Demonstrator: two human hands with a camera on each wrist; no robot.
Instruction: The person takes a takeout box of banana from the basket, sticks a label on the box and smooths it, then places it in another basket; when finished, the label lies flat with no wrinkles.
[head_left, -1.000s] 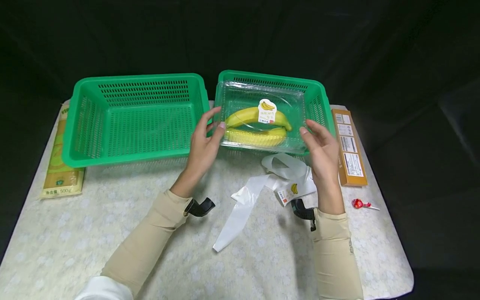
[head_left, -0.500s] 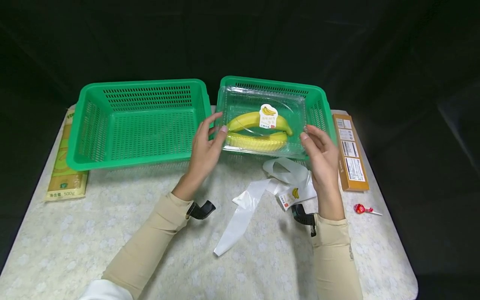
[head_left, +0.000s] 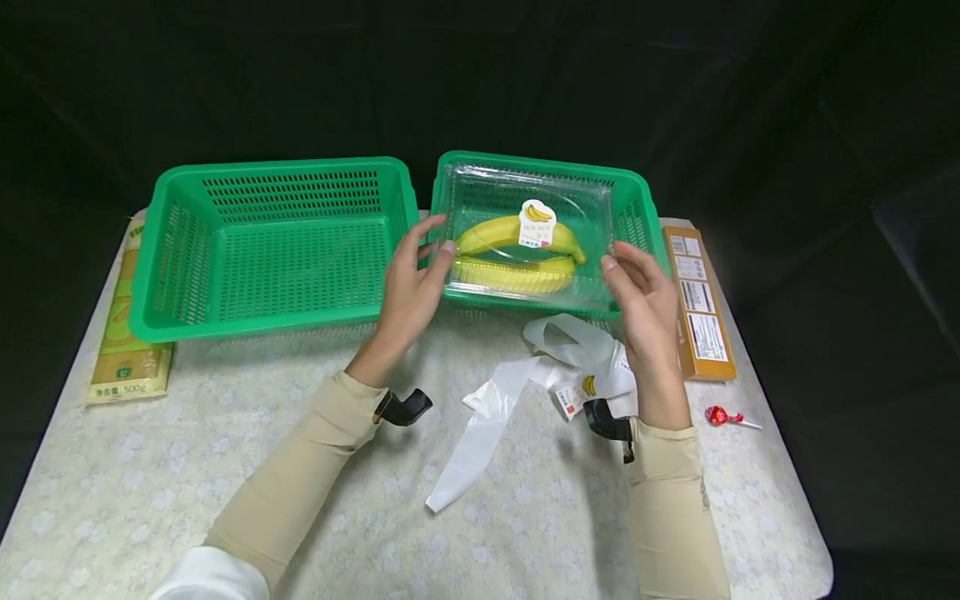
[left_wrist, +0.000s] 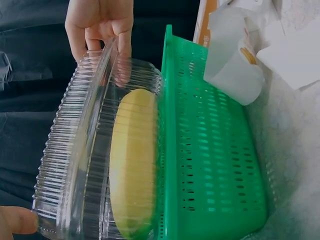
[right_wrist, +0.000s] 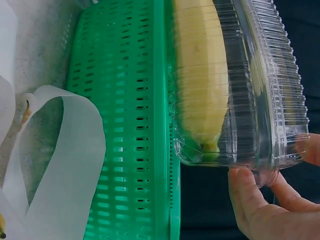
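Observation:
A clear plastic clamshell box (head_left: 472,193) with two bananas (head_left: 555,237) inside and a white banana label (head_left: 536,225) on its lid is held over the right green basket (head_left: 637,212). My left hand (head_left: 410,292) grips the box's left end, thumb toward me. The right hand (head_left: 648,304) pinches the opposite end between thumb and fingers. In the left wrist view, the box (left_wrist: 65,155) stands just beyond the basket rim (left_wrist: 170,125); the right fingers (left_wrist: 123,45) are at its far end. In the right wrist view, the right fingers (right_wrist: 250,192) touch the end wall.
Another green basket (head_left: 300,271) stands at left, beside a yellow 500 g packet (head_left: 131,375). White label strips (head_left: 487,429) lie on the table in front of the box. An orange carton (head_left: 701,308) and a red lollipop (head_left: 717,416) lie at right.
The whole head view has shifted slightly. Against the basket, the clamshell box sits a little higher now. Both hands keep their hold on its ends.

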